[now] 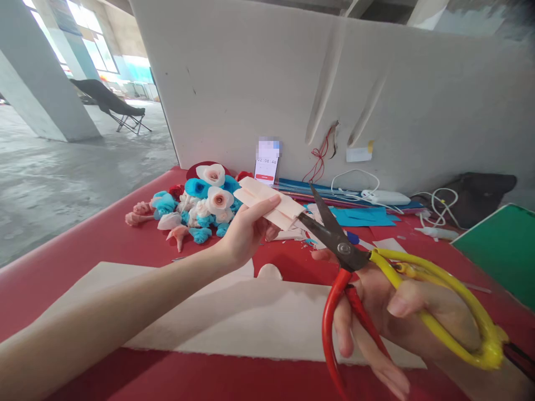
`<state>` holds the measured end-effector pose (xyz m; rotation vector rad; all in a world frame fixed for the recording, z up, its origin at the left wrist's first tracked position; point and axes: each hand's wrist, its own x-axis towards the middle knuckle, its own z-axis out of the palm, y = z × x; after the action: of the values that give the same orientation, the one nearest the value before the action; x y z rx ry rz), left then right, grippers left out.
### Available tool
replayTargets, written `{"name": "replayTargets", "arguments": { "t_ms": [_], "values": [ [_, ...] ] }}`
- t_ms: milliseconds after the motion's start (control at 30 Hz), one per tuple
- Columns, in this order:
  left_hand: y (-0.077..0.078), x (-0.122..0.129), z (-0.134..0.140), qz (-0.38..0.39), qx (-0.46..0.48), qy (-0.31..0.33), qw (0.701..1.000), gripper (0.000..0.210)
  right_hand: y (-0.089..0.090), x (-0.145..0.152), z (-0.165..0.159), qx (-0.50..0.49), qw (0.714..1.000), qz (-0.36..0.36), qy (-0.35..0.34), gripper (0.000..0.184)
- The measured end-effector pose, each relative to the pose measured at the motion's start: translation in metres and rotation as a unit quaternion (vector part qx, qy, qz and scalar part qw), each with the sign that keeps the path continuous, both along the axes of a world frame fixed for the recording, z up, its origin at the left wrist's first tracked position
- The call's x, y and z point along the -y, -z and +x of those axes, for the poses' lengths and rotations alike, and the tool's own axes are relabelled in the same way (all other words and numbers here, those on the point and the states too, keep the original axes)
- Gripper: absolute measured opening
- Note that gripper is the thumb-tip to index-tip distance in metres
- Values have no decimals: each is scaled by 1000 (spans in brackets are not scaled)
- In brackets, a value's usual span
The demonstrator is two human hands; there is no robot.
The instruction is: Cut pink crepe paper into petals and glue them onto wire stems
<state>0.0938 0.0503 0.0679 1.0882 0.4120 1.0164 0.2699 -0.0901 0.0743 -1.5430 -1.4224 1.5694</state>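
Right hand: this hand [376,301] is wrapped around the scissors' handles, thumb through the yellow loop, fingers at the red one.
Scissors: the scissors [344,249] stand with blades parted; the lower tip is at the right end of the folded paper, though whether it bites in I cannot tell.
Left hand: this hand [244,236] pinches the folded paper [289,210] between thumb and fingers, raised above the table.
Below: a large pale sheet [225,323] lies across the red table [267,381].
Beyond the left hand: white, blue and pink flowers [220,201] are heaped together.
Beyond the scissors: blue sheets [363,218] lie flat near a white power strip [384,197].
Panel foot: a lit phone [266,165] leans upright against the pale panel [246,83].
Far left: a dark folding chair [109,99] stands on the floor.
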Motion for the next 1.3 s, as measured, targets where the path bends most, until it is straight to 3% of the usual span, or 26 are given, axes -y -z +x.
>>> {"name": "replayTargets", "arguments": {
  "t_ms": [200, 333, 433, 700, 1000, 1167, 1300],
  "values": [
    [0, 5, 0, 12, -8, 27, 1000, 21, 2, -4, 4, -130, 989, -34, -67, 45],
    [-1, 8, 0, 18, -17, 42, 999, 18, -4, -11, 2, -283, 949, -43, -130, 35],
    [-3, 6, -3, 43, -28, 49, 997, 19, -5, -11, 0, -332, 935, -20, -125, 26],
    [-14, -2, -15, 100, -94, 101, 985, 21, 0, -5, -2, -344, 935, -7, -88, 26],
    [-19, -3, -18, 121, -93, 106, 983, 24, 4, 3, -9, -295, 955, -1, -26, 26],
    [-15, -2, -16, 142, -87, 76, 983, 27, 19, 7, -6, -259, 966, 17, 5, 27],
    [-9, -3, -17, 159, -84, 74, 981, 31, 22, 9, -5, -237, 972, 1, 7, 38]
  ]
}}
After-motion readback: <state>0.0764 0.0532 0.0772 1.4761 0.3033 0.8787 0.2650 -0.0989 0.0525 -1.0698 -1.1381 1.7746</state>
